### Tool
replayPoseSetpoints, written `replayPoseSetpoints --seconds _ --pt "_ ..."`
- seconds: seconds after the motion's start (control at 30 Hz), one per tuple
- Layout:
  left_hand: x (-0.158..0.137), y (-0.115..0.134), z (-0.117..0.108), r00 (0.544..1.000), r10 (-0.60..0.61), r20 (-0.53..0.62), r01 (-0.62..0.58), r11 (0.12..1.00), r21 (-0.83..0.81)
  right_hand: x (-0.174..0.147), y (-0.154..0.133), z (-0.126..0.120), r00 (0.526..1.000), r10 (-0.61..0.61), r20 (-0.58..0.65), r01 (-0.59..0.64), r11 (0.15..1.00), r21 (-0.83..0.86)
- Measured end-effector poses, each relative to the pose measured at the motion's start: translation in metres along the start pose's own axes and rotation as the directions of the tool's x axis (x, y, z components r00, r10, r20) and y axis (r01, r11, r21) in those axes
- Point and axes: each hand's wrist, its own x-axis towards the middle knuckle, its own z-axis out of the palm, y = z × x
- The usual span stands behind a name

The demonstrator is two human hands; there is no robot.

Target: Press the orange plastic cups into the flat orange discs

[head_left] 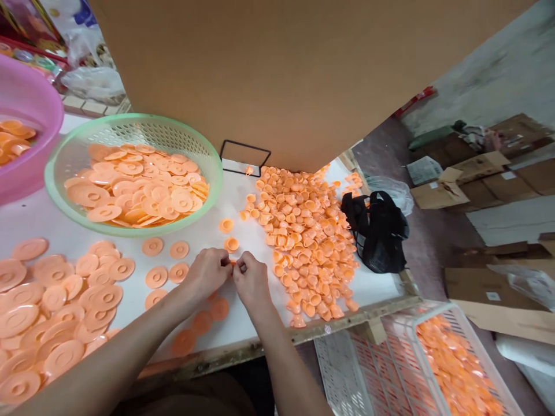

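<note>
My left hand (210, 268) and my right hand (252, 280) meet over the white table, both closed in a pinch. Between their fingertips a sliver of an orange toy cup (233, 262) shows; the rest is hidden by the fingers. Just beyond are two loose toy cups (231, 244). To the right of my right hand spreads a large heap of toy cups (303, 231). Toy saucers (156, 277) lie in short rows left of my left hand, and others (202, 322) lie under my forearms.
A green basket (212, 167) of saucers and a pink basin (52, 104) stand at the left. Loose saucers (60, 306) cover the near left table. A tall cardboard box (269, 75) rises behind. A black bag (381, 237) sits right; a crate (416, 329) of orange pieces stands below.
</note>
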Motion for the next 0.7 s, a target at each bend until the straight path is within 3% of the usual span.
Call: replayPoseSetpoints --seconds 0.13,0.27,0.4,0.53,0.7 --pt "0.003 0.009 -0.001 0.999 0.021 -0.039 -0.019 0.999 0.046 -0.003 0.013 -0.022 0.996 -0.083 0.039 0.083 0.996 0.021" --pt "0.001 0.014 -0.010 0.995 0.078 -0.066 -0.073 0.994 0.075 -0.010 0.041 -0.060 0.977 -0.112 -0.182 0.056 0.956 -0.289" --pt "-0.021 -0.007 -0.030 0.986 0.166 -0.015 -0.163 0.980 0.117 -0.017 0.059 -0.071 0.971 -0.106 -0.215 0.008 0.911 -0.412" --pt "-0.042 -0.027 -0.033 0.949 0.301 0.095 -0.315 0.883 0.347 -0.023 0.051 -0.056 0.978 -0.079 -0.194 0.035 0.975 -0.219" --pt "-0.040 -0.020 -0.012 0.932 0.363 0.007 -0.340 0.866 0.367 -0.033 0.028 -0.028 0.994 0.106 -0.015 -0.101 0.975 0.200"
